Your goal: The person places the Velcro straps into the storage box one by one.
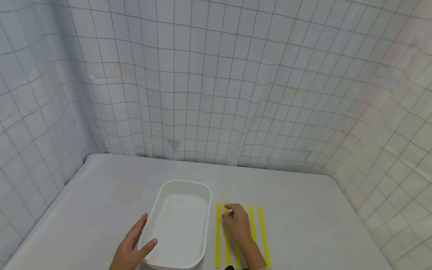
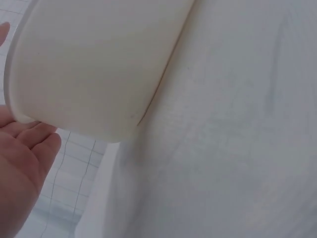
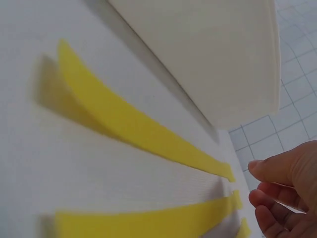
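- While my right grip [image 1: 238,227] hangs over the strips [image 1: 218,238], thumb and fingertips parted, my left grip [image 1: 130,247] rests loosely against the tray [image 1: 176,234], thumb across its rim.
- The strips lie side by side on the bench [image 1: 308,229], just right of the tray.
- Gridded cloth [image 1: 222,67] rises behind.

I see the white surface [image 1: 326,239] is carrying a white tray [image 1: 178,234] nearer its left edge, with yellow strips [image 1: 218,238] lying nearer its right.
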The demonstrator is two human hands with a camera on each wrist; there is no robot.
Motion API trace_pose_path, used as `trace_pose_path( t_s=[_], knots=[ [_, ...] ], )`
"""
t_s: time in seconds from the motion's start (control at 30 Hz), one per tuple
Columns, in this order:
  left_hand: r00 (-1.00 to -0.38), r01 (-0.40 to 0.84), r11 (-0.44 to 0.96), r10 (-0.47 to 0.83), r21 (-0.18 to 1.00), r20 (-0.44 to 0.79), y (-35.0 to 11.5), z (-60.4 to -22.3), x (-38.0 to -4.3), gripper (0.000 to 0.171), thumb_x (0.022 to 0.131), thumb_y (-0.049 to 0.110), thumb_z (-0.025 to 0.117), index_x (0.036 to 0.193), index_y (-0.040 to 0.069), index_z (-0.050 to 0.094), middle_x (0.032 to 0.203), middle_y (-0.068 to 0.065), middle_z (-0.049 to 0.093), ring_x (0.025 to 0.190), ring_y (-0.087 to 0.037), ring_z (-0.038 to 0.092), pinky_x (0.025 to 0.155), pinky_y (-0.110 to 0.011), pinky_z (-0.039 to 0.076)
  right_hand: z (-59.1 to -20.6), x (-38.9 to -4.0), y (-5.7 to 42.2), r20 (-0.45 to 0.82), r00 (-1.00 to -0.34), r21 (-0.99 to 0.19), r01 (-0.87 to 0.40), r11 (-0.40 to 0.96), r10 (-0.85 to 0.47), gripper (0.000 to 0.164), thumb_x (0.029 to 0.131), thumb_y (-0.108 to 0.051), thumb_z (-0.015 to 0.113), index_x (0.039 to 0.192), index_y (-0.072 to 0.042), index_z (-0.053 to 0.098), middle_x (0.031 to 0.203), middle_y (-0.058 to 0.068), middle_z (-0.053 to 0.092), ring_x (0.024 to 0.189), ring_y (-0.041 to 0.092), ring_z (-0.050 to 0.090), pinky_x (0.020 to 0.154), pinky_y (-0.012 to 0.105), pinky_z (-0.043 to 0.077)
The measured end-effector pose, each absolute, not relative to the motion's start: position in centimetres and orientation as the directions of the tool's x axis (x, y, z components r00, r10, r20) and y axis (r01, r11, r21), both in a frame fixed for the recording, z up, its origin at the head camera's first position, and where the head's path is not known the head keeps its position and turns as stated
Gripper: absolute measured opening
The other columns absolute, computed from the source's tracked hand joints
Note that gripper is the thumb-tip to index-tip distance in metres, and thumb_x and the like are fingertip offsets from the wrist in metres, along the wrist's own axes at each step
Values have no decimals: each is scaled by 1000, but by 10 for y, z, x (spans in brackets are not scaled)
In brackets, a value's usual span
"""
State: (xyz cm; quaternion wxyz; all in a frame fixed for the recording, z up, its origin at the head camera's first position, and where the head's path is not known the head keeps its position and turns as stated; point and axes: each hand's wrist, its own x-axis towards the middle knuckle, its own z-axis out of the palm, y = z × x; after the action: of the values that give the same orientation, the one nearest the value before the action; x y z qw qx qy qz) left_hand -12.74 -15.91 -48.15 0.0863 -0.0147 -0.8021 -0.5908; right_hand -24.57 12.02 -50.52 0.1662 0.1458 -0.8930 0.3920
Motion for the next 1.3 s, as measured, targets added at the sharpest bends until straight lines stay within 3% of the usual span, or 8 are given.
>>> trace_pose_path(
  t_s=[0.2,0.4,0.73,0.9,1.0,1.13,1.23,1.3],
  knots=[
    [-988,122,421,-32,899,149,-163,-484,-126,81,85,26,67,145,1,19,147,-20,22,131,-36,26,99,-40,30,-506,-254,117,383,-910,-696,-396,599,-157,23,79,2,69,101,4,63,96,14,60,78,24,58,63,28,51],
    [-998,69,397,38,915,59,-172,-484,-124,98,76,26,76,145,-1,14,149,-20,16,132,-37,20,100,-52,25,-505,-267,111,323,-932,-706,-353,614,-165,25,80,1,68,104,4,62,97,13,59,78,22,58,64,26,50],
    [-997,-23,414,60,910,-53,-174,-485,-124,108,68,29,81,146,-1,13,148,-19,18,129,-38,27,98,-50,30,-500,-279,105,182,-950,-631,-309,712,-252,35,80,-7,69,109,10,60,83,6,49,71,16,45,66,33,44],
    [-998,-30,406,46,913,-53,-175,-486,-122,109,66,28,83,145,0,15,147,-18,21,128,-37,30,98,-48,32,-500,-283,103,201,-940,-591,-342,731,-277,14,78,-5,70,80,3,59,72,4,43,69,16,41,62,30,39],
    [-998,-33,413,38,910,-54,-175,-486,-122,109,65,30,83,145,0,16,146,-18,22,128,-36,31,97,-47,31,-498,-284,102,170,-947,-584,-321,746,-274,24,78,-4,71,67,0,49,67,4,39,64,16,38,57,27,34],
    [-999,-23,424,34,905,-42,-175,-485,-122,108,65,30,83,145,-1,17,146,-19,23,127,-37,32,97,-47,31,-494,-286,100,87,-965,-574,-253,779,-249,19,79,-8,71,82,5,57,73,5,41,67,17,40,60,29,40],
    [-999,-7,416,38,909,-25,-175,-486,-122,107,65,28,83,145,-1,18,146,-18,23,127,-36,33,98,-48,31,-492,-288,99,46,-975,-582,-204,787,-219,30,78,-9,72,98,8,58,79,6,44,73,18,43,67,32,44],
    [-999,-3,418,39,908,-21,-176,-487,-121,107,65,27,83,145,-1,18,146,-18,23,127,-36,33,98,-48,31,-491,-288,98,40,-979,-600,-185,778,-201,32,77,-9,73,100,8,58,80,6,45,73,19,45,68,32,45]
  ],
)
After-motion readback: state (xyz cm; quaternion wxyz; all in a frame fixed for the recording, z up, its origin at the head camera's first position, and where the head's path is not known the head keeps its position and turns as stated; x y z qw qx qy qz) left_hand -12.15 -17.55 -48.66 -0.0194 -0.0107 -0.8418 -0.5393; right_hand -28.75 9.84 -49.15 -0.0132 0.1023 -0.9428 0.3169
